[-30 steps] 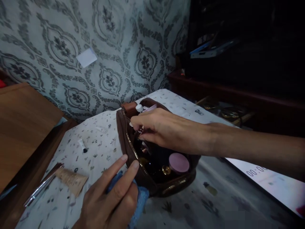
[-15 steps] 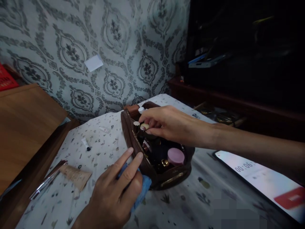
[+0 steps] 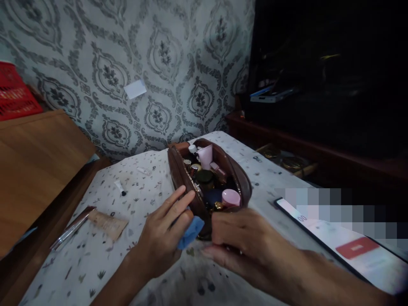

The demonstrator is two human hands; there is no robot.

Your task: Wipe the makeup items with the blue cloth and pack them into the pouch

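Note:
A brown zip cosmetic bag (image 3: 245, 182) stands unzipped on the table. Inside lie a pink tube (image 3: 205, 156), a pink round jar (image 3: 231, 197), a dark-lidded jar (image 3: 205, 178) and several small bottles. My left hand (image 3: 168, 225) grips a bunched blue cloth (image 3: 192, 233). Two of its fingers reach out against the bag's left side. My right hand (image 3: 245, 242) is at the bag's near end with the fingers curled in. What those fingers hold, if anything, is hidden from view.
Left of the bag lie a beige tube (image 3: 108, 225), a silver slim tube (image 3: 72, 229), a small white tube (image 3: 120, 187) and a small clear vial (image 3: 143, 171). A phone (image 3: 338, 238) is at the right. A wooden cabinet (image 3: 41, 161) borders the table's left side.
My right hand has come out of the bag toward me, to its near end, uncovering the pink tube and other contents. My left hand stays at the bag's left side with the blue cloth.

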